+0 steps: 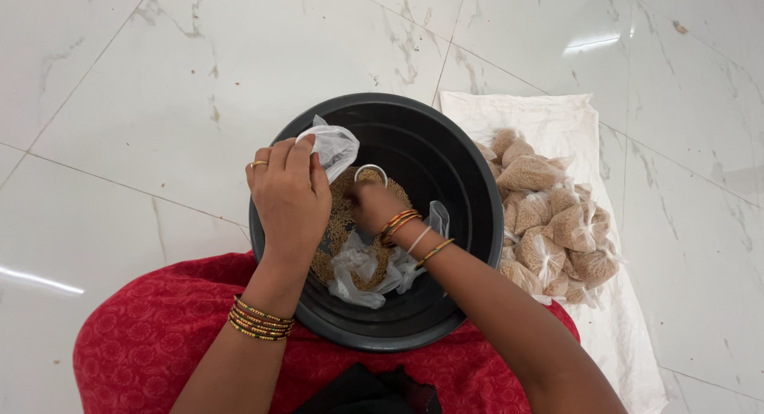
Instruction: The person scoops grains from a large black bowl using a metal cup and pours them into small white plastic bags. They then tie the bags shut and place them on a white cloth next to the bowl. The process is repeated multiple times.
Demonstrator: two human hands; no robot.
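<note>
- Small clear plastic bag point(334, 147): pinched at its mouth by the left hand point(288, 193), fingers curled tight around the film; the bag sits over the upper-left inner rim of the tub, crumpled, contents not discernible.
- Right hand point(372, 205): down inside the tub, fingers closed around a small round white cup point(371, 172) (only its rim shows), resting on the grain just right of the bag.
- Black round tub point(469, 215): on the floor directly before the person's lap; it holds a shallow heap of tan grain point(341, 216) over the left-centre of its bottom, the right half of the bottom being bare black.
- Loose empty plastic bags point(362, 272): lying in the tub at its near side, partly on the grain, under the right wrist.
- White cloth point(557, 119): spread on the floor, its left edge touching the tub's right side.
- Filled grain packets point(549, 223): a pile of knotted clear bags on the cloth's left-centre, just beside the tub's right rim.
- White marble floor point(119, 103): carries tub and cloth.
</note>
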